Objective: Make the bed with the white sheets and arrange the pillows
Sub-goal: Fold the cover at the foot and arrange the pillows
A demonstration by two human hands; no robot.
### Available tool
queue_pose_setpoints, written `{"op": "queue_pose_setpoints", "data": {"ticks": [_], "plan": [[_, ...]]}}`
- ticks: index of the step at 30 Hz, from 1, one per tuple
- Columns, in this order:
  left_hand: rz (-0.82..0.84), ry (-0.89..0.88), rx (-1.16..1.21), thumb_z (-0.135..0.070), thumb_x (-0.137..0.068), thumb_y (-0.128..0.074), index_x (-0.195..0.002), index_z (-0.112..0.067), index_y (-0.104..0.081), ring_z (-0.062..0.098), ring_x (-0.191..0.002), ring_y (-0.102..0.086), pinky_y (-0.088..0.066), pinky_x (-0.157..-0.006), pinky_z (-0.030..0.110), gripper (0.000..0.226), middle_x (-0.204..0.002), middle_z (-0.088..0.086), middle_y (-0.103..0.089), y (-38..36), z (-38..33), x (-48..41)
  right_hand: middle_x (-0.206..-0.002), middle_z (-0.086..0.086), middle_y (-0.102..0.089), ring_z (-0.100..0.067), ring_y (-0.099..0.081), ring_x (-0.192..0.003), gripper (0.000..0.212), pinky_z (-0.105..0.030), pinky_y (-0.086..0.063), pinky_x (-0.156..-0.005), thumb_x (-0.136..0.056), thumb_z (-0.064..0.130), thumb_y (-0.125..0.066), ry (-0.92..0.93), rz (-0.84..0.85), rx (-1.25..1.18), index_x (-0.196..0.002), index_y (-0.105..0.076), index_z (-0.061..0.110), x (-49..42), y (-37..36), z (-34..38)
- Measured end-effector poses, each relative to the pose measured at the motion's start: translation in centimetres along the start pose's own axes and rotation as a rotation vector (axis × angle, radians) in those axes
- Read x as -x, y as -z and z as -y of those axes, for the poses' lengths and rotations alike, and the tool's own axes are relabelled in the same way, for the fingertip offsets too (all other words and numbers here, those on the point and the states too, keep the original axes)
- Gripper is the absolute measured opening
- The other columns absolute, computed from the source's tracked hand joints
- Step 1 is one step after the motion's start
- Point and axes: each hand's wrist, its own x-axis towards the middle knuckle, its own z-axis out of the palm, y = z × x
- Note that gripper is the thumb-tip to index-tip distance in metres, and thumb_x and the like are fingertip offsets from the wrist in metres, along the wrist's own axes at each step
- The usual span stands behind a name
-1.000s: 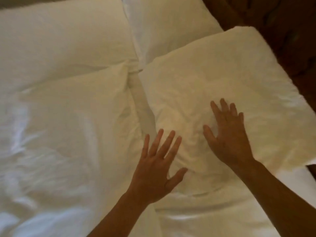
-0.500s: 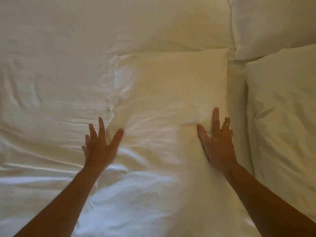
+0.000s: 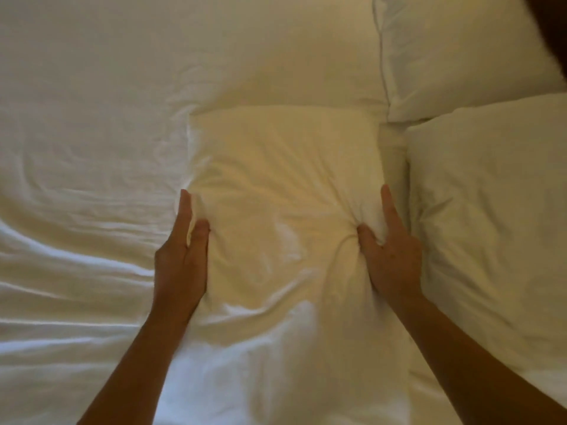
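Observation:
A white middle pillow [image 3: 282,179] lies on the white sheet [image 3: 76,194] in the centre of the head view. My left hand [image 3: 181,262] pinches its left edge between thumb and fingers. My right hand [image 3: 389,253] pinches the pillow's right edge, thumb dug into the fabric and index finger along the side. A second pillow [image 3: 491,210] lies to the right, close beside it. Behind them lie two more pillows, a large one [image 3: 245,50] at the top centre and another [image 3: 460,47] at the top right.
The wrinkled sheet spreads out to the left and towards me. A dark patch of headboard or floor [image 3: 552,23] shows at the top right corner.
Both hands left the right pillow, moved to the middle one and closed on its two sides. The view has swung to the left.

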Motion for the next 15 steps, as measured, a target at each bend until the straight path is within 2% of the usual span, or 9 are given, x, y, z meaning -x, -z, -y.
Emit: {"op": "queue_pose_setpoints", "data": {"ticks": [2,3,4,5,6,8,11,13,15], "plan": [[-0.077,-0.084,0.06,-0.032,-0.108,-0.046,-0.156,-0.046,-0.026,0.007,-0.104,-0.061,-0.035,-0.083,0.024,0.054,-0.137,-0.005,-0.064,1.5,-3.4,0.4,-0.125,-0.018,-0.068,-0.035,-0.064,-0.1,0.071,-0.025,-0.04,-0.083,-0.098,0.03,-0.064,-0.004,-0.056,-0.034,-0.158,-0.027,0.04,-0.3,2.8,1.6],[-0.092,-0.131,0.091,-0.03,-0.108,-0.046,-0.155,-0.046,-0.027,-0.011,-0.086,-0.058,-0.037,-0.08,0.022,0.054,-0.124,-0.028,-0.066,1.9,-5.6,0.7,-0.134,-0.014,-0.065,-0.034,-0.062,-0.112,0.07,-0.027,-0.04,-0.095,-0.098,0.033,-0.064,-0.02,-0.079,-0.041,-0.157,-0.027,0.043,-0.6,5.1,2.0],[-0.098,-0.154,0.12,-0.029,-0.108,-0.046,-0.153,-0.049,-0.027,-0.017,-0.071,-0.055,-0.041,-0.076,0.021,0.053,-0.101,-0.042,-0.065,2.3,-7.3,0.9,-0.143,-0.008,-0.06,-0.029,-0.058,-0.123,0.068,-0.026,-0.037,-0.105,-0.099,0.036,-0.063,-0.023,-0.086,-0.069,-0.156,-0.028,0.045,-0.8,7.0,2.3],[-0.105,-0.169,0.147,-0.031,-0.108,-0.047,-0.15,-0.054,-0.028,-0.014,-0.063,-0.056,-0.047,-0.074,0.023,0.052,-0.084,-0.041,-0.064,2.2,-9.5,1.3,-0.148,-0.002,-0.055,-0.02,-0.054,-0.13,0.066,-0.023,-0.032,-0.11,-0.099,0.038,-0.063,-0.01,-0.104,-0.101,-0.155,-0.029,0.046,-1.1,9.7,2.3],[-0.111,-0.181,0.174,-0.034,-0.108,-0.047,-0.149,-0.059,-0.028,-0.005,-0.061,-0.058,-0.05,-0.075,0.029,0.052,-0.082,-0.037,-0.063,2.2,-11.5,1.9,-0.149,0.004,-0.053,-0.01,-0.05,-0.131,0.064,-0.019,-0.029,-0.112,-0.099,0.04,-0.063,0.01,-0.122,-0.118,-0.154,-0.032,0.047,-1.3,11.9,2.4],[-0.118,-0.219,0.241,-0.034,-0.107,-0.047,-0.151,-0.057,-0.028,0.01,-0.069,-0.057,-0.045,-0.075,0.034,0.053,-0.103,-0.032,-0.058,1.3,-15.9,3.3,-0.146,0.009,-0.055,-0.001,-0.047,-0.126,0.058,-0.016,-0.028,-0.111,-0.099,0.042,-0.061,0.035,-0.162,-0.103,-0.152,-0.038,0.046,-2.1,16.9,2.1],[-0.107,-0.261,0.323,-0.029,-0.108,-0.047,-0.155,-0.045,-0.03,0.018,-0.093,-0.06,-0.039,-0.079,0.026,0.053,-0.128,-0.015,-0.055,-1.1,-22.2,6.1,-0.141,0.004,-0.061,-0.016,-0.056,-0.128,0.047,-0.031,-0.036,-0.117,-0.099,0.045,-0.061,0.036,-0.24,-0.052,-0.145,-0.048,0.045,-3.8,24.6,0.8],[-0.075,-0.275,0.407,-0.029,-0.108,-0.047,-0.155,-0.044,-0.034,0.011,-0.12,-0.055,-0.042,-0.094,0.024,0.051,-0.138,-0.021,-0.047,-3.7,-26.1,8.2,-0.136,-0.001,-0.065,-0.022,-0.061,-0.122,0.044,-0.044,-0.042,-0.113,-0.098,0.045,-0.062,0.06,-0.304,-0.008,-0.142,-0.052,0.045,-5.4,30.0,-0.5],[-0.032,-0.255,0.523,-0.032,-0.107,-0.048,-0.152,-0.045,-0.039,0.004,-0.133,-0.047,-0.04,-0.109,0.029,0.048,-0.145,-0.022,-0.044,-7.2,-29.6,10.6,-0.131,-0.004,-0.068,-0.022,-0.065,-0.111,0.043,-0.042,-0.046,-0.109,-0.098,0.04,-0.063,0.095,-0.349,0.062,-0.141,-0.056,0.04,-7.0,35.7,-2.3]]}}
